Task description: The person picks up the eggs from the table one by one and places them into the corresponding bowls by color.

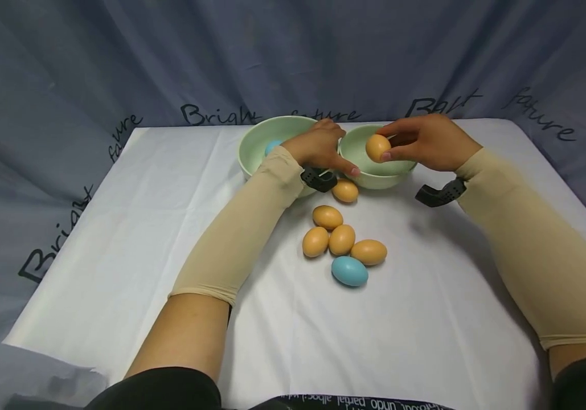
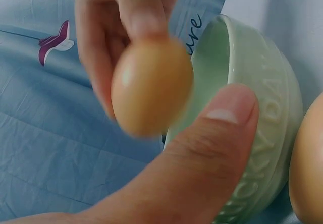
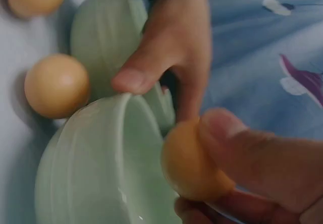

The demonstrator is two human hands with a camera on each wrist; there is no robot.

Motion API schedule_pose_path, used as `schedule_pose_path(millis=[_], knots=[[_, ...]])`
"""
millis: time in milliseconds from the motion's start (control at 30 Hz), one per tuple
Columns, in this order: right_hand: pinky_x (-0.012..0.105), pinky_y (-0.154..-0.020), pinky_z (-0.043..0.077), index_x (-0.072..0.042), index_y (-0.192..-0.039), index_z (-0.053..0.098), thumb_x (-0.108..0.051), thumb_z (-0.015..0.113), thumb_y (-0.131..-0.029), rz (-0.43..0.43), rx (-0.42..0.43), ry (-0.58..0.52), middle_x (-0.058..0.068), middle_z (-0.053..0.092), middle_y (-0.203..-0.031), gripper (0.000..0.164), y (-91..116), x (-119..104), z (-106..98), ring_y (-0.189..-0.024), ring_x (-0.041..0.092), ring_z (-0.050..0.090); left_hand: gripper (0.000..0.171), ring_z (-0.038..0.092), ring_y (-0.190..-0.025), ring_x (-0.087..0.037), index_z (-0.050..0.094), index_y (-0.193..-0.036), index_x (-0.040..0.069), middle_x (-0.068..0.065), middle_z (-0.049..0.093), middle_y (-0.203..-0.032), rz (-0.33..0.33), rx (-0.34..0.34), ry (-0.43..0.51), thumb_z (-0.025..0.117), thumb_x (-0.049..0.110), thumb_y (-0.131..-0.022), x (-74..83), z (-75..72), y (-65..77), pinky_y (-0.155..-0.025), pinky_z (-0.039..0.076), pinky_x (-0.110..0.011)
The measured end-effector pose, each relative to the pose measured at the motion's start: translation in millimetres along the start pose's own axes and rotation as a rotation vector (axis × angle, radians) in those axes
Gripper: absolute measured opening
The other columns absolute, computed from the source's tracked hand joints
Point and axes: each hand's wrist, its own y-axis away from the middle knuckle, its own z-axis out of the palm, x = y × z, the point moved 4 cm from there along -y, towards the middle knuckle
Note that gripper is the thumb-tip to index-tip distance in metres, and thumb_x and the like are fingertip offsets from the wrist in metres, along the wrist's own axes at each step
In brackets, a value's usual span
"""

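My right hand (image 1: 428, 142) pinches an orange-brown egg (image 1: 377, 148) between thumb and fingers, over the opening of the right-hand pale green bowl (image 1: 377, 181). In the right wrist view the same egg (image 3: 189, 161) overlaps the bowl's inside wall. My left hand (image 1: 323, 145) reaches in between the two bowls, its thumb (image 2: 222, 118) extended at the rim of the right-hand bowl. It partly covers the left-hand pale green bowl (image 1: 251, 142), where a blue egg (image 1: 273, 146) shows inside. Beside the left wrist lies another orange-brown egg (image 1: 345, 191).
Several orange-brown eggs (image 1: 327, 217) sit clustered on the white cloth (image 1: 426, 319) in front of the bowls, with a blue egg (image 1: 349, 271) at their near side. A blue-grey curtain (image 1: 272, 57) with lettering hangs behind the table.
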Motion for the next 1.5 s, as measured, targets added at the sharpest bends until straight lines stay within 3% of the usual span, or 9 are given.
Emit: schedule_pose_path(millis=[100, 167, 400, 600, 833, 1167, 1333, 1500], knots=[[0.049, -0.104, 0.053, -0.018, -0.145, 0.066, -0.048, 0.078, -0.095, -0.016, -0.03, 0.003, 0.014, 0.069, -0.141, 0.06, -13.3, -4.5, 9.4, -0.127, 0.033, 0.068, 0.101, 0.027, -0.154, -0.019, 0.045, -0.159, 0.014, -0.004, 0.043, -0.163, 0.008, -0.006, -0.001, 0.071, 0.077, -0.084, 0.6, 1.3, -1.3, -0.129, 0.023, -0.032], [0.055, -0.105, 0.052, -0.015, -0.146, 0.065, -0.045, 0.078, -0.096, -0.029, -0.05, 0.013, 0.015, 0.069, -0.14, 0.059, -20.8, -6.1, 16.0, -0.126, 0.035, 0.068, 0.102, 0.027, -0.154, -0.019, 0.045, -0.159, 0.014, -0.004, 0.043, -0.163, 0.01, -0.012, 0.0, 0.071, 0.078, -0.084, 1.4, 2.1, -2.3, -0.129, 0.024, -0.032], [0.054, -0.104, 0.053, -0.007, -0.143, 0.066, -0.03, 0.074, -0.101, -0.059, -0.133, 0.145, 0.018, 0.072, -0.134, 0.048, -32.5, -6.1, 34.3, -0.122, 0.037, 0.069, 0.105, 0.015, -0.162, -0.02, 0.041, -0.162, 0.013, -0.003, 0.035, -0.17, 0.001, -0.031, 0.009, 0.071, 0.077, -0.084, 6.7, 2.5, -4.1, -0.133, 0.018, -0.033], [0.054, -0.107, 0.052, -0.01, -0.136, 0.071, -0.022, 0.073, -0.102, -0.12, -0.204, 0.156, 0.014, 0.073, -0.133, 0.037, -37.8, -4.6, 43.0, -0.123, 0.036, 0.069, 0.102, 0.02, -0.159, -0.019, 0.044, -0.16, 0.015, -0.002, 0.038, -0.167, 0.001, -0.018, 0.018, 0.072, 0.078, -0.084, 7.0, 2.7, -3.7, -0.13, 0.024, -0.032], [0.054, -0.105, 0.053, -0.01, -0.138, 0.071, -0.019, 0.072, -0.102, -0.167, -0.238, 0.162, 0.013, 0.073, -0.135, 0.037, -44.2, -8.3, 46.4, -0.12, 0.035, 0.072, 0.102, 0.024, -0.156, -0.018, 0.045, -0.159, 0.015, -0.003, 0.043, -0.163, -0.004, -0.007, 0.03, 0.072, 0.077, -0.083, 1.0, 3.0, -1.7, -0.127, 0.028, -0.031], [0.054, -0.108, 0.051, -0.012, -0.139, 0.07, -0.025, 0.068, -0.104, -0.14, -0.256, 0.179, 0.012, 0.073, -0.135, 0.038, -44.5, -12.5, 49.8, -0.124, 0.034, 0.069, 0.098, 0.026, -0.155, -0.019, 0.049, -0.155, 0.014, -0.003, 0.044, -0.162, -0.003, 0.004, 0.029, 0.074, 0.076, -0.084, -1.7, 1.2, 4.1, -0.127, 0.028, -0.031], [0.056, -0.112, 0.045, -0.015, -0.148, 0.063, -0.039, 0.061, -0.107, -0.061, -0.291, 0.19, 0.011, 0.068, -0.144, 0.047, -39.1, -8.4, 45.1, -0.133, 0.033, 0.061, 0.096, 0.026, -0.154, -0.018, 0.051, -0.154, 0.015, -0.003, 0.043, -0.162, -0.009, 0.007, 0.034, 0.074, 0.076, -0.083, -1.2, 1.6, 4.9, -0.127, 0.027, -0.031], [0.061, -0.115, 0.04, -0.012, -0.157, 0.052, -0.051, 0.051, -0.11, 0.041, -0.341, 0.179, 0.015, 0.057, -0.155, 0.061, -35.1, -5.8, 36.6, -0.141, 0.038, 0.052, 0.101, 0.018, -0.16, -0.019, 0.045, -0.159, 0.014, -0.004, 0.037, -0.168, -0.015, -0.002, 0.022, 0.072, 0.076, -0.084, 0.3, 1.0, 2.1, -0.131, 0.021, -0.032]])
